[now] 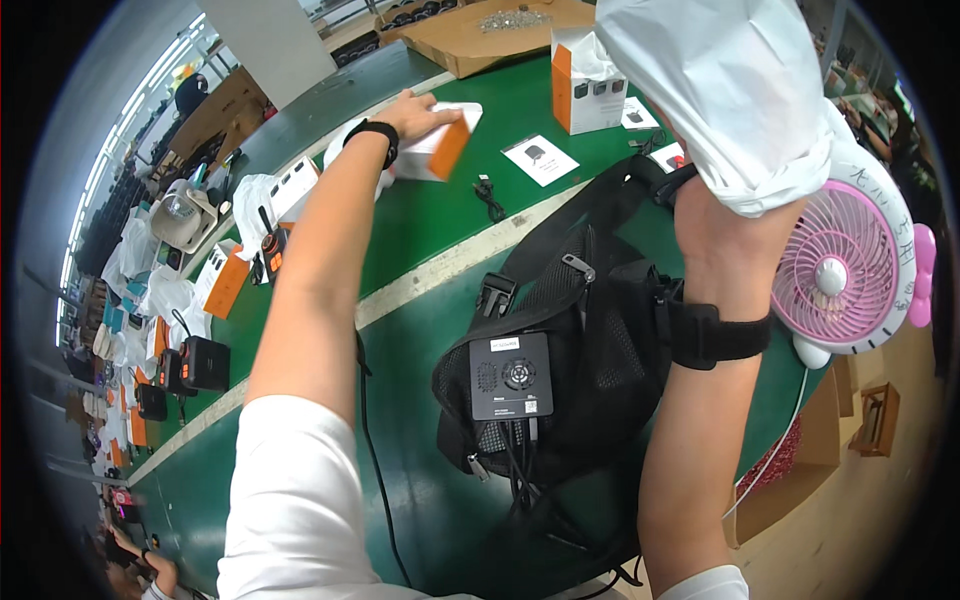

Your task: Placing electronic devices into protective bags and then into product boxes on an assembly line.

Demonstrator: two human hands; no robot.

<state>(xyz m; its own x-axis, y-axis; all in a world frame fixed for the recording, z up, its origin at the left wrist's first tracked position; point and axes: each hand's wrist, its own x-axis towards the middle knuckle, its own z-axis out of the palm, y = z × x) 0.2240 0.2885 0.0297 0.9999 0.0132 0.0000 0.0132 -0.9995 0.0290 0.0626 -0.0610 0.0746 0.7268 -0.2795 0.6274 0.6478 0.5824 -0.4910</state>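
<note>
My left hand [412, 114] reaches forward and grips a white and orange cardboard box [440, 150] from above, its fingers over the top; the box is slightly blurred. At the upper right, my right hand [712, 222] is raised into a white plastic bag [725, 90], which hangs over it down to the wrist. The bag hides the right fingers. Between my forearms lies a black mesh backpack [620, 370], with a flat black device [511, 375] with a round grille and cables on it.
An open white and orange box [590, 95], a printed leaflet [540, 160] and a coiled black cable [489, 200] lie on the green table. A pink fan [835, 270] stands right. More boxes, plastic bags and black devices [205, 363] line the left. Another person's arm [150, 562] shows lower left.
</note>
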